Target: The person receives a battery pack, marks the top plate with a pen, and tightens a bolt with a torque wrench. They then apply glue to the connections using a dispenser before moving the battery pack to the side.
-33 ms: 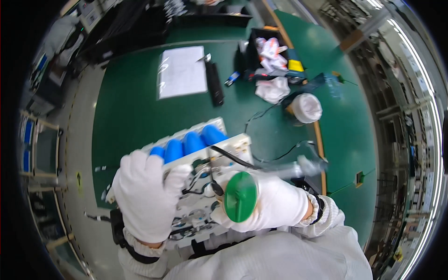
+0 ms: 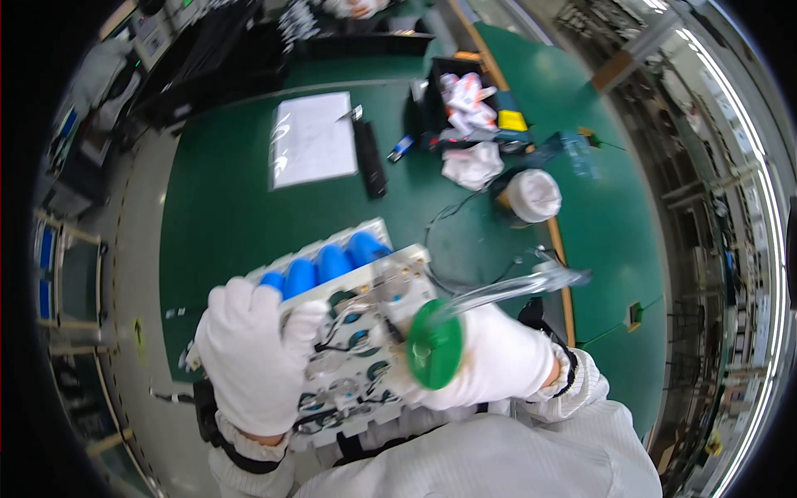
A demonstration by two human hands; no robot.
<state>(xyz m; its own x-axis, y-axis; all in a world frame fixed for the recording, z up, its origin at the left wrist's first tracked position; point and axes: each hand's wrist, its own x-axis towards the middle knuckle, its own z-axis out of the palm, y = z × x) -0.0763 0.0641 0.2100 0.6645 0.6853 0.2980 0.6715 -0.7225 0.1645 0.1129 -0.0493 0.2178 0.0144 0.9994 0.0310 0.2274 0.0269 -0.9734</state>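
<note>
A white plastic panel assembly is tilted in front of me. Blue cylinders line its far side; wires and small round parts cover its near face. My left hand, in a white glove, grips the panel's left end with the fingers over its edge. My right hand, also gloved, is closed over the panel's right part around a tool with a round green top. From that top a clear tube runs off to the right. The tool's lower end and my right fingertips are hidden.
On the green table lie a sheet in a clear sleeve, a black bar-shaped object, a small blue-and-white item and crumpled white cloth. A black box holds white packets beside a white-lined cup. A thin cable curls nearby.
The view has shifted slightly. The clear tube, blurred before, now shows as a continuous length from the green top to the right; the black cord across the panel's upper right is gone from there.
</note>
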